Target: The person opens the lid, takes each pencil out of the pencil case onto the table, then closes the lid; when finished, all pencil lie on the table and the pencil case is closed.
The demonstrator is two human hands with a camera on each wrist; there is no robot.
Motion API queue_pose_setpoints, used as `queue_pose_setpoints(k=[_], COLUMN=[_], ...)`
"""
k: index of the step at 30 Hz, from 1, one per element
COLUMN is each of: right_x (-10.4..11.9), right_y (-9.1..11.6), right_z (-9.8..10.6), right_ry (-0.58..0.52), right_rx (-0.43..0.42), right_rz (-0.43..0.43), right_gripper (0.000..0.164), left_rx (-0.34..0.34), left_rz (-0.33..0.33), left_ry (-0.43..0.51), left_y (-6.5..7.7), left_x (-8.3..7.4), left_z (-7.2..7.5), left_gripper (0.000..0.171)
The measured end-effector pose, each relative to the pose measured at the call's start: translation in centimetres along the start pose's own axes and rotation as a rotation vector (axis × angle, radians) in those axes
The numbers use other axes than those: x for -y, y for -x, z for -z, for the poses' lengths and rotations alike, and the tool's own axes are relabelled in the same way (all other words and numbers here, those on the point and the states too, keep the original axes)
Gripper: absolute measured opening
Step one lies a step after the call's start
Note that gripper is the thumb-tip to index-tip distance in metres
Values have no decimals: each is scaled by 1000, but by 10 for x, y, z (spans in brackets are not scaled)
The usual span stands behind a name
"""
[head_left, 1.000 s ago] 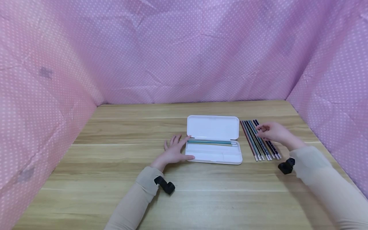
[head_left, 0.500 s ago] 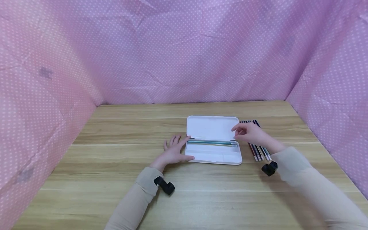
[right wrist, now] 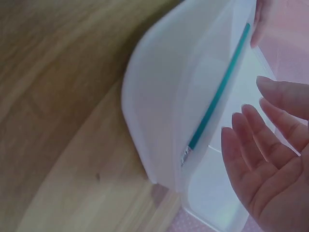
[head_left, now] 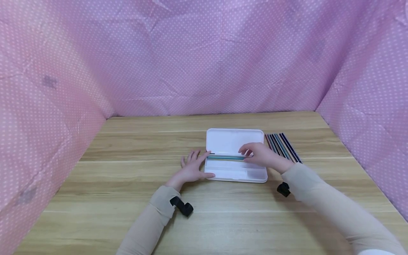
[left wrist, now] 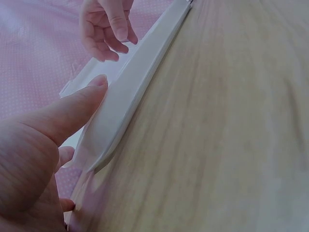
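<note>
A white pencil case (head_left: 235,140) lies with its lid folded back. In its back compartment are teal and yellowish pencils (head_left: 224,157); the right wrist view shows a teal pencil (right wrist: 219,94) with a metal eraser end. My left hand (head_left: 191,171) rests at the case's left end, thumb at the front corner and fingers spread toward the hinge; the left wrist view shows its thumb (left wrist: 82,104) against the case wall. My right hand (head_left: 259,155) hovers over the case's right half, fingers lightly bent. Nothing shows between its thumb and fingers (right wrist: 258,140) in the right wrist view.
A row of dark, red and bluish pencils (head_left: 282,145) lies right of the case, partly hidden by the right forearm. The wooden table (head_left: 153,138) is bordered by pink dotted cloth (head_left: 204,63) at the back and sides. Each wrist carries a black camera mount (head_left: 183,206).
My right hand has moved left from the loose pencils to above the case's compartment. The left hand has stayed at the case's left end.
</note>
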State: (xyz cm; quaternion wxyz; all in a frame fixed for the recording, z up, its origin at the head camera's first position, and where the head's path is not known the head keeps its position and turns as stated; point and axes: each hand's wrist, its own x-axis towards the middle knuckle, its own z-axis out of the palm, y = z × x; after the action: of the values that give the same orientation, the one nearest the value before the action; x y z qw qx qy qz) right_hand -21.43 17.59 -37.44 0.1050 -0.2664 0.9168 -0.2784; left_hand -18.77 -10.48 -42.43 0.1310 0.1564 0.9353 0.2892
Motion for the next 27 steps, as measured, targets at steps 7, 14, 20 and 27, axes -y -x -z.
queue_pose_setpoints(k=[7, 14, 20, 27], right_x=[3, 7, 10, 5], right_y=[-5, -6, -6, -11], right_z=[-9, -14, -17, -17], right_ry=[5, 47, 82, 134], right_rx=[36, 63, 68, 112], right_rz=[-22, -35, -6, 64], right_gripper=[27, 26, 27, 22], left_rx=[4, -1, -1, -3], left_rz=[2, 3, 8, 6], left_ry=[5, 3, 2, -4], left_y=[0, 0, -1, -1], left_x=[0, 0, 1, 2], left_z=[0, 0, -1, -2], left_gripper=[88, 88, 88, 88])
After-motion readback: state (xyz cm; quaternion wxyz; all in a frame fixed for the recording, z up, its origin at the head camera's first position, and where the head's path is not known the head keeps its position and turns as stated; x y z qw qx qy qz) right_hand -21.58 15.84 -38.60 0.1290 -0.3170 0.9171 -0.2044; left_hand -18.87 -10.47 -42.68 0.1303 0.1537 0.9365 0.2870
